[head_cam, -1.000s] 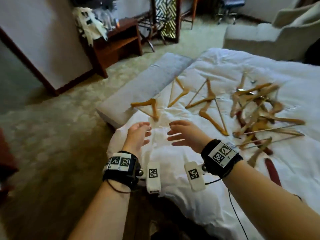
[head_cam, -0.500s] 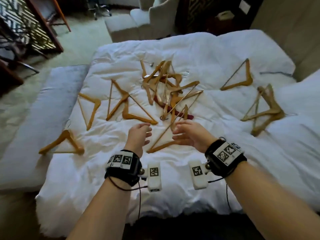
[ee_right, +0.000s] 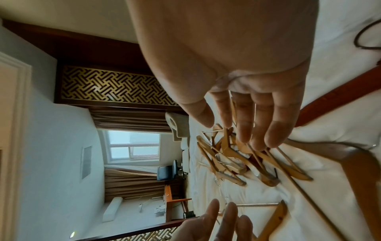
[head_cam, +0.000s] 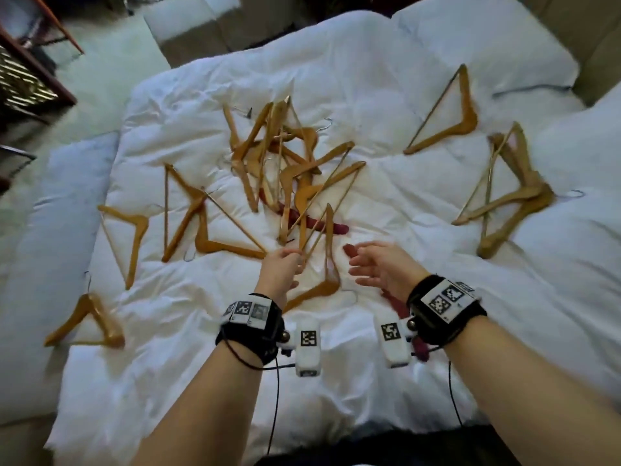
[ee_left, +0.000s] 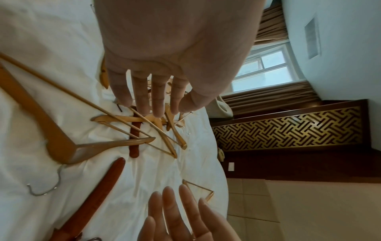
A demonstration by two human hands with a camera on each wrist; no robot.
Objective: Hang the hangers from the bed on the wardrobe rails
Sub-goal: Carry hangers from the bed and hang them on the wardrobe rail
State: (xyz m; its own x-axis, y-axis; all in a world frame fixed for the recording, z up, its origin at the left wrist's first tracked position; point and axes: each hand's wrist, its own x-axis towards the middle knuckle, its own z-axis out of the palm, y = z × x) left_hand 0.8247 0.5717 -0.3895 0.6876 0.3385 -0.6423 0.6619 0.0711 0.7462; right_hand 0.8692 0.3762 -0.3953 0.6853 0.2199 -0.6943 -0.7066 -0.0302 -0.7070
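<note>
Across the centre of the head view, the bed (head_cam: 386,82) in its white duvet carries all the hangers. A tangled pile (head_cam: 289,163) of light wooden ones lies in the middle of the frame, over a dark red hanger (head_cam: 314,223). Left of it, 2 crossed hangers (head_cam: 188,213) lie flat, with a single hanger (head_cam: 132,237) further left. The corner hanger (head_cam: 94,317) sits at the lower left, on the duvet's edge and partly over the grey bench (head_cam: 40,237). At the upper right a lone hanger (head_cam: 453,119) lies well apart. A right-hand cluster (head_cam: 514,196) is stacked toward the right edge, below the pillows (head_cam: 487,38).

Both hands are held over the near part of the duvet, just below the pile. The left hand (head_cam: 280,275) is palm down, its fingers (ee_left: 142,97) straight and slightly apart, and the thumb tip is close to the index finger. Its fingertips overlap the thin bar ends at the bottom of the pile; whether they touch cannot be told. Between the 2 hands lies the nearest hanger (head_cam: 327,267), flat on the duvet. The right hand (head_cam: 383,267) is spread, its fingers (ee_right: 274,130) apart and gently bent, holding nothing. It is above a second dark red hanger (ee_left: 98,195) that runs under the wrist. Each wrist wears a black band (head_cam: 433,334) with printed markers and a white camera unit.
</note>
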